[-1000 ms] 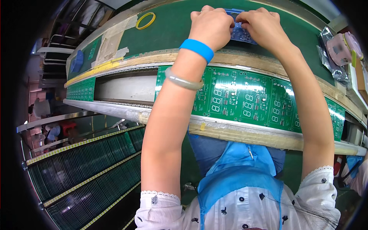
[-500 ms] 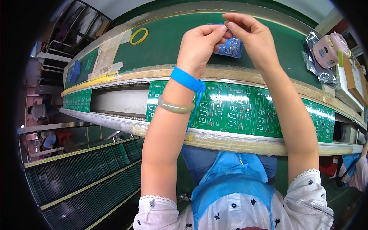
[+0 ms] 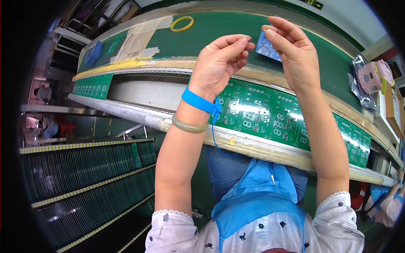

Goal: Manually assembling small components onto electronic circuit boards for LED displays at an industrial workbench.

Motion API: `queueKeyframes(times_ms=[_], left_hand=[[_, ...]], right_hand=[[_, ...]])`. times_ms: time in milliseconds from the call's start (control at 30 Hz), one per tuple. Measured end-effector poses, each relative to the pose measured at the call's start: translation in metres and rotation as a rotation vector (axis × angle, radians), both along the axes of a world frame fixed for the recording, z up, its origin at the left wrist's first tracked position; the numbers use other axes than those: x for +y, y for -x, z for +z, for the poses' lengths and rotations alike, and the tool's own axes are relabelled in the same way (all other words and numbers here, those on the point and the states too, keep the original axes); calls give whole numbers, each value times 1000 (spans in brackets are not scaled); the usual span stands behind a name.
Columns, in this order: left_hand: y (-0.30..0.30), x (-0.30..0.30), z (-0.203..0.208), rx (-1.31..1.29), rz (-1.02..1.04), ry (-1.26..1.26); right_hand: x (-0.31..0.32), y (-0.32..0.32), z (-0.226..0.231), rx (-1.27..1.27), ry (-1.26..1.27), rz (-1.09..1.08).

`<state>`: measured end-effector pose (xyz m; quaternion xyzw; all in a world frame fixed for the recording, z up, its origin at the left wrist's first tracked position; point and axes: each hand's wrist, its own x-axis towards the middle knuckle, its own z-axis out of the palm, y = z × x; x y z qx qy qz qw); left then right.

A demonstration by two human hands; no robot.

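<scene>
My left hand (image 3: 221, 59) hovers above the green bench with thumb and fingertips pinched together; a tiny piece seems to show at the tips, too small to name. It wears a blue wrist strap (image 3: 197, 101) with a thin cord. To its right, my right hand (image 3: 297, 55) is also pinched, thumb against index finger, on something I cannot make out. Beside the right fingers sits a blue tray (image 3: 266, 48) of small clear or silvery parts, partly hidden by that hand. Below both hands, green circuit boards (image 3: 249, 107) with white digit outlines lie in a row on a rail track.
A yellow ring of tape (image 3: 181, 30) lies at the back of the bench. Farther left is another blue container (image 3: 93, 54). A pink cup (image 3: 370, 78) and silvery bags stand at the right. A rack of upright boards (image 3: 84, 177) is at lower left.
My hands, together at the fingertips over the blue tray before, have come apart; the left one has drawn away leftward. The whole view has turned slightly.
</scene>
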<state>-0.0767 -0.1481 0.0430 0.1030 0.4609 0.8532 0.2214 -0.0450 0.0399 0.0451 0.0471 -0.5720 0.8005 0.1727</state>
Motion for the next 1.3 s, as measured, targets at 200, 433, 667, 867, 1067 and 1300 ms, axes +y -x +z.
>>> queueKeyframes(times_ms=[200, 433, 667, 867, 1067, 1300], left_hand=[[-4, -53, -1, 57, 26, 31], [-1, -99, -7, 186, 104, 175], [11, -130, -21, 324, 149, 351], [31, -148, -32, 476, 183, 628], [44, -155, -47, 559, 163, 759], [45, -154, -54, 567, 181, 752]], right_hand=[[-28, 3, -6, -42, -75, 65], [-67, 3, -5, -13, -261, 102], [-94, 10, -10, -37, -364, 159], [-108, 21, -20, -100, -480, 204], [-124, 30, -26, 96, -1074, 105], [-138, 39, -28, -21, -1301, 191]])
